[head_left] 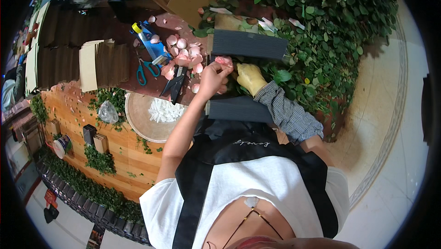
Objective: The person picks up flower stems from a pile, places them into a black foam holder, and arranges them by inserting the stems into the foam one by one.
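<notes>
Head view shows held flower [224, 61], petal-strewn table [154, 83], tiled floor [390, 171].

Soft pink on the ruffled rose bloom [223, 61], pale yellow on the glove [254, 82] over the right hand [248, 77], and look, a blue-grey-and-white checked cloth sleeve [288, 112]! Charcoal with fine ribbed stripes on the upper corrugated sheet [248, 44], deep green across the leafy stems [317, 49], reddish-brown on the worktop [154, 85], teal on the looped scissor handles [141, 84]!
</notes>
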{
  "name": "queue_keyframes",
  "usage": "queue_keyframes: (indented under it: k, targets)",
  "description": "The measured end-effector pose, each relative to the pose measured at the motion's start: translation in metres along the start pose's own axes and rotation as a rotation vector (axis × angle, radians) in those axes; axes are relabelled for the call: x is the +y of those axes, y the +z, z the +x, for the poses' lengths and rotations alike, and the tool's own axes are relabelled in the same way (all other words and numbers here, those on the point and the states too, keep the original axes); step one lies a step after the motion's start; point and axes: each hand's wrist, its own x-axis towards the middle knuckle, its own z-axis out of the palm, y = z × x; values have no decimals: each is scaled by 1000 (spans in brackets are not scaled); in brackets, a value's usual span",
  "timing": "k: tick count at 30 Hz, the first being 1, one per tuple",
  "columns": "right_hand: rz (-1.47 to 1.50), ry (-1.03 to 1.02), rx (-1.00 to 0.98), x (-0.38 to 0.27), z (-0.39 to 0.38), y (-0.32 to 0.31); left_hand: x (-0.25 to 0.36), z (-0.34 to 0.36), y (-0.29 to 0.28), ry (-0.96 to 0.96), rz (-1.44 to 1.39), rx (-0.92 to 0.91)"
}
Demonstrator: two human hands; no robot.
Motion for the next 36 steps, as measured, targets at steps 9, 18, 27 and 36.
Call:
queue_keyframes:
  k: [9,18,27,36]
  targets:
    - [94,-61,-34,-4,-2,-16,-40,-12,-72,6,121,481]
    - [14,-204,17,-2,-8,-12,-41,15,-14,510,700,148]
    - [-31,-112,30,2,-11,-26,-66,26,-8,422,596,205]
    - [231,-91,49,14,-4,-17,-72,38,-1,242,661,240]
